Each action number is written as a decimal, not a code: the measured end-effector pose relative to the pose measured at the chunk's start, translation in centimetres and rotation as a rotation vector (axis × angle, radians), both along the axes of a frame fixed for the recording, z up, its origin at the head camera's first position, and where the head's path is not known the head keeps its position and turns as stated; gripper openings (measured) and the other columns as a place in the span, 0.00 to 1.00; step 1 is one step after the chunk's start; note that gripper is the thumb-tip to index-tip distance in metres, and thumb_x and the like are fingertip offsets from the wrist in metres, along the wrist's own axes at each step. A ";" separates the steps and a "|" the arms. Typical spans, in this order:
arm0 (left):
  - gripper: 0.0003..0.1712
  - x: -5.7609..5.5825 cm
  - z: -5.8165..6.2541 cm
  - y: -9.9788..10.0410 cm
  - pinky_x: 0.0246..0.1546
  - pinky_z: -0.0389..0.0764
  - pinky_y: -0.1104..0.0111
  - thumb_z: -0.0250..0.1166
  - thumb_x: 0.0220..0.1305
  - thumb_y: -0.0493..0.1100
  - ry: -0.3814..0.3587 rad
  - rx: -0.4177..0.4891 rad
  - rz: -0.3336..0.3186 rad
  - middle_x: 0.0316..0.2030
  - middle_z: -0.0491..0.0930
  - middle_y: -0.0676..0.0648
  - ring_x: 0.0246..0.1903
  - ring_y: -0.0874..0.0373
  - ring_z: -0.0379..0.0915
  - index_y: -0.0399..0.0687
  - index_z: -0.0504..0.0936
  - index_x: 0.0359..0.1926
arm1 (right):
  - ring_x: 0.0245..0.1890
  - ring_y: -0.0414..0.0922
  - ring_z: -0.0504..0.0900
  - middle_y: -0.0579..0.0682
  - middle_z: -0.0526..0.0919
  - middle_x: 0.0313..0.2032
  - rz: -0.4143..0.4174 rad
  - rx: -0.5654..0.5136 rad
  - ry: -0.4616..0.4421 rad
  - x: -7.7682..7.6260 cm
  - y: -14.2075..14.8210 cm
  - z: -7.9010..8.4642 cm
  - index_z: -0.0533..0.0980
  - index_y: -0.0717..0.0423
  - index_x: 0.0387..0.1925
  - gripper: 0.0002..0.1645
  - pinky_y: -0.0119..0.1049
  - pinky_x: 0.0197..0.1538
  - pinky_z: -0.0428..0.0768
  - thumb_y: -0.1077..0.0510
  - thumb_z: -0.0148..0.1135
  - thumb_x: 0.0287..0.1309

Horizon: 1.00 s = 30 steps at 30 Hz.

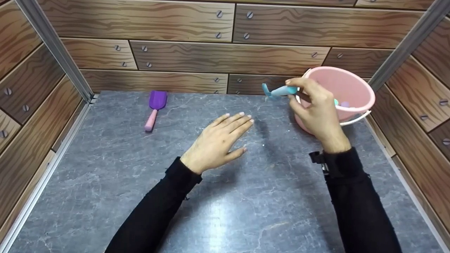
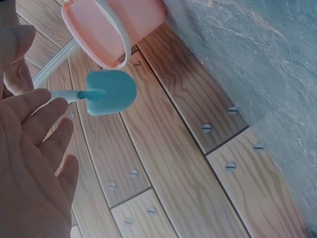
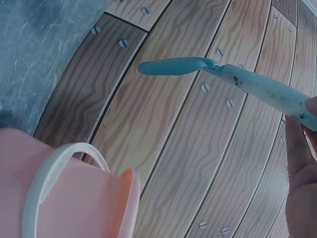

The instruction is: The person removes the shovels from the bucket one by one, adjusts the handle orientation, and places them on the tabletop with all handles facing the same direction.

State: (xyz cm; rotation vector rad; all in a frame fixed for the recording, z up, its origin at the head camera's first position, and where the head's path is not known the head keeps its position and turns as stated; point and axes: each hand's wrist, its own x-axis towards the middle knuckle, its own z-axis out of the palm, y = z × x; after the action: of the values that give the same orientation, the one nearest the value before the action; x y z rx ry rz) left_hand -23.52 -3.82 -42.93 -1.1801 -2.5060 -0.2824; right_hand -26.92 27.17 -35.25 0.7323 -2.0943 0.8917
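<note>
The blue shovel (image 2: 113,92) and pink bucket (image 1: 346,82) look smooth plastic, the marbled tabletop (image 1: 105,175) glossy, the sleeves (image 1: 149,211) matt cloth.

A grey, marble-patterned surface (image 1: 88,168) with fine pale veins is enclosed on three sides. The back wall (image 1: 179,56), left wall (image 1: 21,88) and right wall (image 1: 418,102) are covered in wood-plank print, in light and dark brown, with wavy grain, dark seams and slotted screw heads (image 1: 219,14). Grey metal posts (image 1: 56,49) stand at both back corners. A soft white glare (image 1: 216,225) shines on the surface near the front.
</note>
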 end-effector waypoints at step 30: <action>0.45 -0.9 -0.6 -0.8 0.98 0.57 0.47 0.62 0.91 0.61 -0.114 0.123 0.037 0.92 0.67 0.45 0.93 0.46 0.62 0.47 0.62 0.94 | 0.57 0.30 0.93 0.67 0.95 0.55 0.208 -0.148 -0.138 0.6 -0.6 -3.3 0.88 0.71 0.56 0.21 0.28 0.61 0.95 0.83 0.70 0.63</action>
State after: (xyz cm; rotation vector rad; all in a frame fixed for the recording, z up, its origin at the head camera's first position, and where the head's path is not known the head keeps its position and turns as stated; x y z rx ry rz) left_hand -24.44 -4.63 -43.51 -1.0967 -2.5632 -0.4994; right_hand -26.37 26.55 -38.59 0.8413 -2.0698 1.2284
